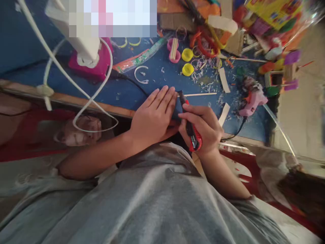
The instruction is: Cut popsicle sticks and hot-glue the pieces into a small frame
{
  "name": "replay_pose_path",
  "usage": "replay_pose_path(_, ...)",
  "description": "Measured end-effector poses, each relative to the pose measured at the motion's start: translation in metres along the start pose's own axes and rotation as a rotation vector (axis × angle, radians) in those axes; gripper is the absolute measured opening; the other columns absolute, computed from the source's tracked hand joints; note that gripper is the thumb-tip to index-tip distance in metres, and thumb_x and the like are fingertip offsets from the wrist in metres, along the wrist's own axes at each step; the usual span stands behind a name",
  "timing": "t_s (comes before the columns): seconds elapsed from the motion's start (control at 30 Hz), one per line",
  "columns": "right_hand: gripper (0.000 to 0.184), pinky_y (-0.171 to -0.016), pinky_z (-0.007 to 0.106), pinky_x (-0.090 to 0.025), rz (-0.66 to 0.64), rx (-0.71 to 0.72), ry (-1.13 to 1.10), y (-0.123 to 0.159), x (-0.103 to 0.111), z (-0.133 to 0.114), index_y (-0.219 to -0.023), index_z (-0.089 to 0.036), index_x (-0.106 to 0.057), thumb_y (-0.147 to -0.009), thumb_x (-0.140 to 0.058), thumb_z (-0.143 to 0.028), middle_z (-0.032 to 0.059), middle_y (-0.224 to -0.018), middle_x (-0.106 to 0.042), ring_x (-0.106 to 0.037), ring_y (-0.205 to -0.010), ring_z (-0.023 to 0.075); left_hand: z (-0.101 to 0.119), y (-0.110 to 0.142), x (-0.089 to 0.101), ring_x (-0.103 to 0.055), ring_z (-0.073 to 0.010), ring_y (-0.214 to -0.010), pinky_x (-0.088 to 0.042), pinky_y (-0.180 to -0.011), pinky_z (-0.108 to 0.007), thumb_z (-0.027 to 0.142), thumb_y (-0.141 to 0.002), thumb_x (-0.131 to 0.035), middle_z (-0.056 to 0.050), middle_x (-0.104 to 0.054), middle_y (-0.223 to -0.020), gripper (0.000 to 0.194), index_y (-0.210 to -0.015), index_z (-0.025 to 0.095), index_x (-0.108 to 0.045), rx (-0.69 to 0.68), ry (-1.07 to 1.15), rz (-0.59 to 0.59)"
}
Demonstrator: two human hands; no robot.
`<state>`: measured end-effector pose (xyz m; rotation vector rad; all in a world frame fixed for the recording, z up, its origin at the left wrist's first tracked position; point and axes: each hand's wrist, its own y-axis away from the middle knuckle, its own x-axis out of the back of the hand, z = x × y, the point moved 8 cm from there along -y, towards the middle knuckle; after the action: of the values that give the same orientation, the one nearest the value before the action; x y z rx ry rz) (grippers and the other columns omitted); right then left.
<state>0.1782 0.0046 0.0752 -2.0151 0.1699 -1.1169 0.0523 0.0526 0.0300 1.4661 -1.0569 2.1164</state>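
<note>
My left hand [156, 113] lies flat at the front edge of the blue table [159, 76], fingers stretched out side by side. Its fingertips reach one end of a thin wooden stick [200, 94]; whatever is under the palm is hidden. In my right hand [205, 127] is a red and black utility knife [192, 130], with fingers closed around its handle. The knife's front end touches or sits just over the stick, close beside my left fingertips; I cannot tell whether it touches.
A pink glue gun [251, 101] with a black cord rests at right among white shavings. Behind are yellow caps [188, 54], orange-handled scissors [207, 44] and pale strips [224, 80]. A white cable [63, 73] loops at left by a magenta box [101, 69]. Other people sit on both sides.
</note>
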Motion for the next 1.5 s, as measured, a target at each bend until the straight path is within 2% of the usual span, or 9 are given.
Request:
replay_pose_path(0.17,0.028,-0.097,0.037,-0.073,0.024,0.013,0.003,0.008,0.000,-0.002,-0.116,-0.022,-0.079,-0.097,-0.077,-0.001,0.0128,-0.122,-0.087,-0.088,-0.107,0.0244,0.001,-0.004,-0.002,-0.047,-0.0465,-0.172,-0.040,-0.143,-0.062,0.053,-0.114,-0.055,-0.034,-0.046,-0.180,0.086,-0.171,-0.011,-0.046,0.039,0.016,-0.093)
replay_pose_path(0.3,0.034,-0.095,0.038,-0.074,0.039,0.014,0.004,0.015,0.002,-0.004,-0.119,-0.023,-0.079,-0.095,-0.078,0.001,0.0124,-0.123,-0.088,-0.088,-0.106,0.0246,0.004,-0.006,-0.002,-0.048,-0.0482,-0.170,-0.042,-0.143,-0.060,0.054,-0.115,-0.055,-0.035,-0.046,-0.180,0.088,-0.171,-0.013,-0.044,0.034,-0.038,-0.133)
replay_pose_path(0.77,0.038,-0.092,0.039,-0.076,0.057,0.025,-0.007,0.025,0.001,-0.005,-0.123,-0.023,-0.080,-0.094,-0.079,0.001,0.0120,-0.125,-0.088,-0.088,-0.106,0.0252,0.002,-0.006,-0.001,-0.050,-0.0494,-0.168,-0.044,-0.141,-0.063,0.052,-0.113,-0.055,-0.036,-0.047,-0.178,0.088,-0.171,-0.013,-0.044,0.029,-0.012,-0.122)
replay_pose_path(0.9,0.036,-0.089,0.037,-0.075,0.074,0.030,0.012,0.022,0.002,-0.007,-0.120,-0.023,-0.079,-0.093,-0.079,0.002,0.0114,-0.123,-0.088,-0.088,-0.101,0.0236,0.002,-0.003,-0.004,-0.049,-0.0493,-0.170,-0.043,-0.140,-0.065,0.053,-0.115,-0.051,-0.036,-0.045,-0.180,0.087,-0.172,-0.013,-0.043,0.029,-0.003,-0.107)
replay_pose_path(1.03,0.033,-0.090,0.036,-0.075,0.038,0.031,0.009,0.017,-0.001,-0.006,-0.118,-0.022,-0.078,-0.094,-0.080,0.000,0.0125,-0.123,-0.088,-0.088,-0.103,0.0236,0.003,0.000,-0.006,-0.049,-0.0481,-0.170,-0.041,-0.142,-0.063,0.054,-0.116,-0.048,-0.035,-0.046,-0.180,0.087,-0.172,-0.013,-0.042,0.010,-0.017,-0.052)
replay_pose_path(1.2,0.033,-0.096,0.041,-0.075,0.011,-0.016,0.001,0.010,-0.002,-0.001,-0.119,-0.025,-0.080,-0.096,-0.078,-0.002,0.0114,-0.123,-0.087,-0.088,-0.107,0.0257,0.001,0.002,-0.007,-0.045,-0.0447,-0.173,-0.037,-0.145,-0.060,0.053,-0.116,-0.049,-0.033,-0.044,-0.182,0.086,-0.173,-0.011,-0.042,0.017,0.034,-0.034)
replay_pose_path(1.37,0.024,-0.099,0.041,-0.074,-0.016,-0.010,-0.003,0.002,-0.006,0.000,-0.116,-0.021,-0.081,-0.100,-0.076,-0.004,0.0133,-0.123,-0.087,-0.087,-0.110,0.0257,0.000,0.000,-0.008,-0.046,-0.0448,-0.173,-0.037,-0.146,-0.059,0.055,-0.114,-0.051,-0.034,-0.045,-0.181,0.089,-0.172,-0.012,-0.044,0.028,0.041,-0.020)
replay_pose_path(1.5,0.024,-0.098,0.041,-0.074,-0.005,-0.007,-0.008,0.000,-0.007,0.001,-0.116,-0.023,-0.081,-0.102,-0.073,-0.005,0.0119,-0.123,-0.087,-0.087,-0.108,0.0249,0.001,0.000,-0.008,-0.047,-0.0453,-0.172,-0.038,-0.145,-0.059,0.053,-0.113,-0.053,-0.033,-0.046,-0.181,0.087,-0.171,-0.011,-0.046,0.026,0.010,-0.017)
